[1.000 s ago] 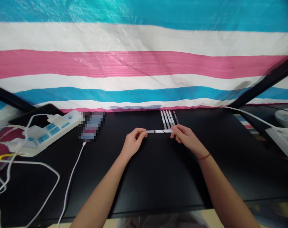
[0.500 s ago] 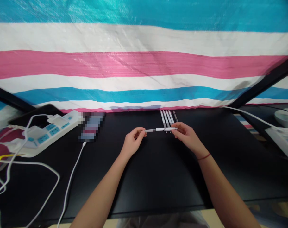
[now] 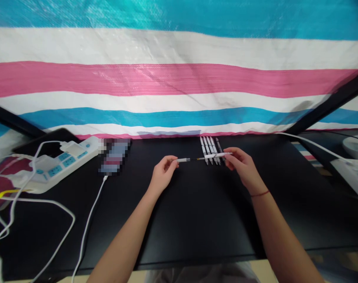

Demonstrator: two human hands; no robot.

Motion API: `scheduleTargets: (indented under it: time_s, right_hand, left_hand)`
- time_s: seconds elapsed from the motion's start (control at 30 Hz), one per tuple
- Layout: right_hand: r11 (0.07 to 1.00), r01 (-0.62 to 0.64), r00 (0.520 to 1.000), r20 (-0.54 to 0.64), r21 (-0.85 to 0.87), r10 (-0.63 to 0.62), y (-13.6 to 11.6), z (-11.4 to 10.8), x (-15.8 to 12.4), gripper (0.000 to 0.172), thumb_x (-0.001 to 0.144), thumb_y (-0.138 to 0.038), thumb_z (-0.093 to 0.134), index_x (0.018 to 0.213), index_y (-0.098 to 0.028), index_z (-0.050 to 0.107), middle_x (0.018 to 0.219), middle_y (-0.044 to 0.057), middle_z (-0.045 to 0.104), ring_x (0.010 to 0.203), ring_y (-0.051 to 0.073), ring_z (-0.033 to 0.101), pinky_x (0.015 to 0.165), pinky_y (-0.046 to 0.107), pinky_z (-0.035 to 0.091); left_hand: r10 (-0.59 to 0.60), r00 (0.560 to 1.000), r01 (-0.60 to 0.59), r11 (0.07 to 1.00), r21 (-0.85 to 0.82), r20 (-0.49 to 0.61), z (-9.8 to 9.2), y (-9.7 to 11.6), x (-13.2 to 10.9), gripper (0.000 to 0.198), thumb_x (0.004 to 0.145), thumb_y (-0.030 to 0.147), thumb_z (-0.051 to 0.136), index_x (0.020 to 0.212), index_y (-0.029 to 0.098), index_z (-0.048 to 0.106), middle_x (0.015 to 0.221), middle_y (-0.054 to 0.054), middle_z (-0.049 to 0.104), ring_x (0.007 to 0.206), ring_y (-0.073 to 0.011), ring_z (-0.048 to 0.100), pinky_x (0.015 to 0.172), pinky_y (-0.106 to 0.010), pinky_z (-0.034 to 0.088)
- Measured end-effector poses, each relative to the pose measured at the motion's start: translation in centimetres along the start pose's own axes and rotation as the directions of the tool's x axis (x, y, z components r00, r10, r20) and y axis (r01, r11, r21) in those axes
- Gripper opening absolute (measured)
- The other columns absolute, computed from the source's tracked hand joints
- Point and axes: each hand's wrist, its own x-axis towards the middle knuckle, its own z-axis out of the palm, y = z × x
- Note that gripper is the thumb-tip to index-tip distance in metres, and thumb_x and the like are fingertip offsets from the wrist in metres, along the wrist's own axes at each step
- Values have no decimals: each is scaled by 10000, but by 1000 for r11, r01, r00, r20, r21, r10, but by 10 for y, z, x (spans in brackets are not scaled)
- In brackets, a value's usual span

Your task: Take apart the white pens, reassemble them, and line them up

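Note:
My left hand (image 3: 163, 174) pinches the grey-and-white tip section of a pen (image 3: 183, 160), held level above the black table (image 3: 196, 220). My right hand (image 3: 242, 167) pinches the white pen barrel (image 3: 218, 155). A thin dark refill (image 3: 196, 158) shows in the gap between the two parts. Just behind them, several white pens (image 3: 210, 146) lie side by side in a row near the table's back edge.
A white power strip (image 3: 58, 163) with plugs and white cables (image 3: 87, 224) sits at the left, next to a blurred phone (image 3: 114, 156). Another white strip (image 3: 351, 175) lies at the right. A striped tarp (image 3: 179, 78) hangs behind the table.
My right hand has drawn the barrel to the right, away from the tip section in my left hand. The pen was whole before; now the refill shows between the parts.

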Motion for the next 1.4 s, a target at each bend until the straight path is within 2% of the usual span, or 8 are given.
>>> scheduleTargets:
  time_s: [0.2,0.47,0.73,0.97,1.4]
  right_hand:
    - [1000,8,999,-44,26,-6,3,-5,2,280,781,-387,643,988,-201,614,600,-27,540,493,110,448,455,240,320]
    - [994,-6,997,-71,106,13,1,-8,2,205,779,-329,652,931,-193,638,611,-15,559,515,106,459,455,231,329]
    - [996,-15,999,-34,87,18,1,-6,1,193,787,-319,642,918,-178,666,622,-2,578,528,107,468,465,235,343]
    - [996,-17,1000,-24,84,19,1,-6,1,195,777,-323,659,902,-173,670,623,-3,580,542,104,478,471,224,347]
    - [1000,5,999,47,7,-6,1,-2,-1,199,805,-349,636,917,-187,663,603,-14,568,519,100,462,481,232,347]
  left_hand:
    - [-7,1000,6,999,-42,-24,-1,-1,2,249,814,373,576,963,175,598,831,-36,663,777,-164,661,730,-300,532]
    - [-13,998,9,997,-72,-54,0,0,2,246,806,361,590,957,168,609,826,-36,663,757,-156,657,704,-281,526]
    - [-11,998,10,1000,-25,-54,-2,2,1,312,826,378,570,1056,180,641,788,-32,679,756,-160,655,718,-278,522]
    - [-18,999,15,998,-54,-51,-2,2,1,307,828,390,583,1028,169,654,766,-31,676,744,-155,651,709,-264,513]
    - [-13,999,11,999,-48,-38,-1,1,0,302,828,396,588,1021,174,654,870,-49,697,744,-152,666,718,-271,520]
